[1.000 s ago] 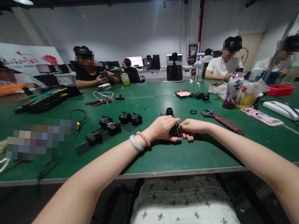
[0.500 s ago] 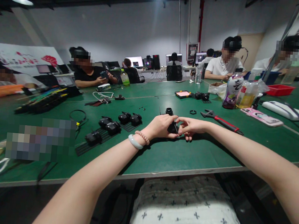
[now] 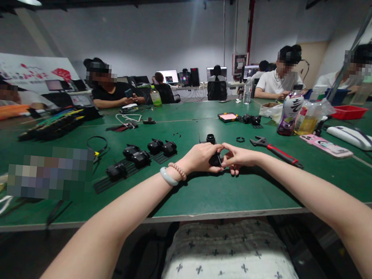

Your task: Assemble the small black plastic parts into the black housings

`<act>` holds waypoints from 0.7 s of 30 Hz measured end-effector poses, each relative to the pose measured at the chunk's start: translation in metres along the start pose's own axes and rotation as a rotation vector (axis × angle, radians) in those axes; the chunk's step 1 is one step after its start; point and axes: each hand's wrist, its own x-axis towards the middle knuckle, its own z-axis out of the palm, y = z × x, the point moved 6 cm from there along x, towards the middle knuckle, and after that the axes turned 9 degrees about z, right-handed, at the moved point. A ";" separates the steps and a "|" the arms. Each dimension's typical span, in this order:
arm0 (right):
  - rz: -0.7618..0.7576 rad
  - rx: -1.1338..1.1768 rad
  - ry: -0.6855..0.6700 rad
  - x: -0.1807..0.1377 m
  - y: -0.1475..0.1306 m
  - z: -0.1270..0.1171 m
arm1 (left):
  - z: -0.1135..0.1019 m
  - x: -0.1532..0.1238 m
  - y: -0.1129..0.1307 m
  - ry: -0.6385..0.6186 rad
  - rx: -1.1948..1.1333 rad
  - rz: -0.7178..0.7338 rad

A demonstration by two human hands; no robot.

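Observation:
My left hand [image 3: 200, 157] and my right hand [image 3: 238, 158] meet over the green table [image 3: 201, 193], both closed around a small black part [image 3: 216, 160]. The left fingers wrap it from the left and the right thumb and fingers pinch it from the right. Just behind the hands stands a small black cylindrical piece [image 3: 210, 138]. A black ring [image 3: 240, 139] lies to its right. On my left wrist are a pale bangle and a bead bracelet.
Several black parts on ribbed strips [image 3: 138, 158] lie to the left. A red-handled wrench [image 3: 274, 149], a pink phone [image 3: 327, 146], bottles [image 3: 289, 114] and a white case [image 3: 355, 138] sit to the right. Other people sit along the far side.
My hands lifted the black part slightly and turned it between the fingers. The person in black across the table shifted a little left.

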 end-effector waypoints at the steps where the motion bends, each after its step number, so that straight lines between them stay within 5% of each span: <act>1: 0.006 -0.004 -0.003 0.000 0.000 0.000 | 0.000 0.000 0.000 -0.006 0.001 -0.003; 21: 0.092 0.006 0.033 0.004 0.005 0.000 | 0.001 -0.001 0.001 -0.037 0.018 -0.006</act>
